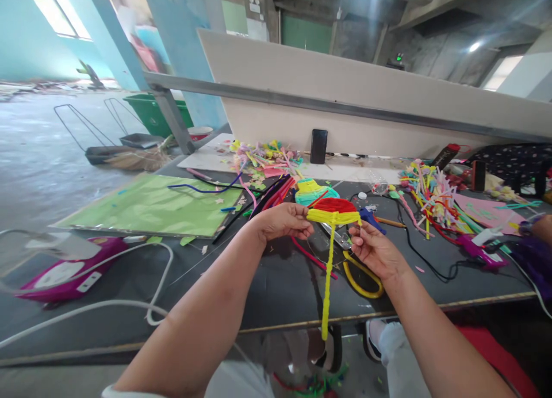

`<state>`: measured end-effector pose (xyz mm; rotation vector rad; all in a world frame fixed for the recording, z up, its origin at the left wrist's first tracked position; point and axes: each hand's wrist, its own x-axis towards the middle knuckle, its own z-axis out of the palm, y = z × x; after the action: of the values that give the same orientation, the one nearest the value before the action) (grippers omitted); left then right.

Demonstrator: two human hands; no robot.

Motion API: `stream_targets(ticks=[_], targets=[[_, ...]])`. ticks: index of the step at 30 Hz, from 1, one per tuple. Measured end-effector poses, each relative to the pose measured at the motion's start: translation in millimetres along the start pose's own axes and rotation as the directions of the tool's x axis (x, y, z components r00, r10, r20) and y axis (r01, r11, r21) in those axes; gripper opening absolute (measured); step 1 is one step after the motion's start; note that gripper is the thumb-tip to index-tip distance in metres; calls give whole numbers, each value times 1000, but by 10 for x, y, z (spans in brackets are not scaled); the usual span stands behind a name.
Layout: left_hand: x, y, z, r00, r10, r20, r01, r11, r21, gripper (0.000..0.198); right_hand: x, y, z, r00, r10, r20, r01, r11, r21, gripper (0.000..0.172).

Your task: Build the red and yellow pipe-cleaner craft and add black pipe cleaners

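Between my two hands hangs a yellow pipe-cleaner piece point(331, 260), a short bundled crossbar with a long stem that drops past the table's front edge. My left hand point(288, 221) pinches the crossbar's left end. At the right end, my right hand point(374, 245) has its fingers closed on it. A red oval of pipe cleaner point(332, 205) shows just above the crossbar; whether it is joined to it I cannot tell. Behind that lies a yellow and turquoise coiled piece point(314, 192). Scissors with yellow handles point(366, 277) lie beneath my right hand, close to a blue tool point(371, 218), partly hidden.
A green sheet point(159, 205) lies at left, near a magenta power strip point(73, 268) with white cable. Loose pipe cleaners point(433, 194) are heaped at right, by another magenta power strip point(480, 251). A phone point(318, 146) leans against the back board. Someone's hand point(541, 228) shows far right.
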<state>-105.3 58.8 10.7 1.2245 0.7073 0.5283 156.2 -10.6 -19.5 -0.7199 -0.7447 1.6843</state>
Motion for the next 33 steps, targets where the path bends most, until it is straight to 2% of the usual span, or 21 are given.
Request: stream_targets(ticks=[5, 8, 12, 14, 16, 17, 18, 20, 21, 22, 23, 25, 27, 29, 33], targets=[[3, 9, -21, 1000, 16, -3, -16, 1000, 9, 36, 32, 25, -15, 1000, 15, -24, -15, 1000, -2, 24], [38, -51, -23, 1000, 20, -16, -20, 1000, 19, 33, 46, 18, -46, 995, 46, -93, -51, 998, -47, 18], [143, -185, 61, 996, -61, -62, 67, 992, 105, 22, 91, 4, -146, 970, 111, -215, -154, 970, -191, 15], [190, -212, 97, 982, -96, -161, 127, 973, 193, 18, 123, 7, -212, 964, 116, -238, -179, 948, -264, 14], [191, -176, 77, 933, -53, -357, 193, 910, 367, 20, 151, 11, -273, 963, 120, -243, -199, 921, -334, 13], [169, -136, 36, 902, 31, -430, 200, 854, 480, 19, 162, 10, -296, 962, 122, -245, -208, 908, -365, 13], [131, -87, -26, 849, 172, -499, 197, 773, 603, 17, 171, 6, -312, 960, 122, -251, -216, 893, -393, 13], [21, 17, -198, 755, 317, -574, 207, 715, 667, 16, 183, -12, -319, 956, 117, -271, -232, 864, -447, 13], [-41, 60, -294, 645, 445, -621, 251, 645, 722, 16, 187, -24, -310, 952, 113, -284, -242, 847, -474, 13], [-102, 93, -387, 576, 488, -655, 334, 591, 734, 17, 190, -37, -292, 948, 111, -297, -253, 828, -500, 13], [-156, 116, -468, 538, 497, -681, 413, 549, 727, 16, 192, -50, -269, 945, 108, -309, -264, 809, -525, 12], [-233, 135, -576, 500, 501, -706, 525, 474, 707, 19, 198, -69, -218, 939, 101, -327, -281, 776, -565, 11], [-258, 144, -597, 504, 493, -710, 565, 433, 702, 22, 208, -78, -180, 938, 93, -334, -286, 754, -591, 10], [-233, 160, -543, 549, 474, -688, 557, 406, 725, 22, 223, -78, -170, 940, 88, -329, -281, 747, -603, 10], [-94, 168, -329, 732, 391, -558, 459, 322, 828, 11, 259, -74, -196, 950, 100, -294, -265, 758, -596, 12]])
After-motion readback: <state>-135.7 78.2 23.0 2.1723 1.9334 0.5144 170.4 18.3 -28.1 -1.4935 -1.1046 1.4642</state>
